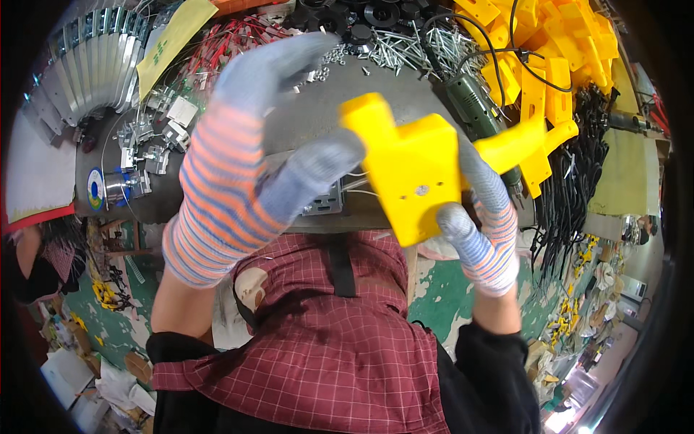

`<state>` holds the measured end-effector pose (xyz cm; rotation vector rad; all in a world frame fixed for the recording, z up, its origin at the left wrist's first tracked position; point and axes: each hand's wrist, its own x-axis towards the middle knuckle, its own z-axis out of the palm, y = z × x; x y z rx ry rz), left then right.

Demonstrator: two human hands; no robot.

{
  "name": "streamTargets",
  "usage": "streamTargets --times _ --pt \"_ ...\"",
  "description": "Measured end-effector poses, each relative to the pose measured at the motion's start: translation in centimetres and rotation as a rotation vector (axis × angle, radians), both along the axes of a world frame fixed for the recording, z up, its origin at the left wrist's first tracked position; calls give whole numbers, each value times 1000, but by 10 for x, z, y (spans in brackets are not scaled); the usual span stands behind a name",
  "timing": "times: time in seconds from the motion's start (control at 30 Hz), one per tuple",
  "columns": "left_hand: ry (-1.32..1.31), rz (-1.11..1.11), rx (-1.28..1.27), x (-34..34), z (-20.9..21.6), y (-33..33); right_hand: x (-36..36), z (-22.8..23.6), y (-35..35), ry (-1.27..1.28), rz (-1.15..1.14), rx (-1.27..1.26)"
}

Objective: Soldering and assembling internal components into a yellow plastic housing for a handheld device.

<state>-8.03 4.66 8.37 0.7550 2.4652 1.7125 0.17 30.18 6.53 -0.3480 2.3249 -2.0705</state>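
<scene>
Right hand [488, 244] clamps yellow housing [416, 163], mid-scene over near edge of bench [311, 116]; fingertips partly hidden. Left hand [235, 159] spread, blurred; thumb contact unclear. Far-left yellow sheet [173, 45] carries dark writing.

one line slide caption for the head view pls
Gloved right hand grips a yellow plastic housing, left hand beside it, screws piled beyond.

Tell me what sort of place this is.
Probably an assembly workshop: the workbench holds loose screws, a heap of yellow parts and a green handheld power tool.
</scene>
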Motion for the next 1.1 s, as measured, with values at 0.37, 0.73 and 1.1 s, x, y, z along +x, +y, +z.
streamTargets --times 0.37,0.73,1.1 --pt "160 0 -272 24 -74 11 0 -50 -28 -383 -297 -283" --pt "193 1 -287 23 -75 10 -2 -51 -55 -374 -198 -277" --pt "328 36 -370 25 -72 15 42 -61 -60 -232 -448 -246"
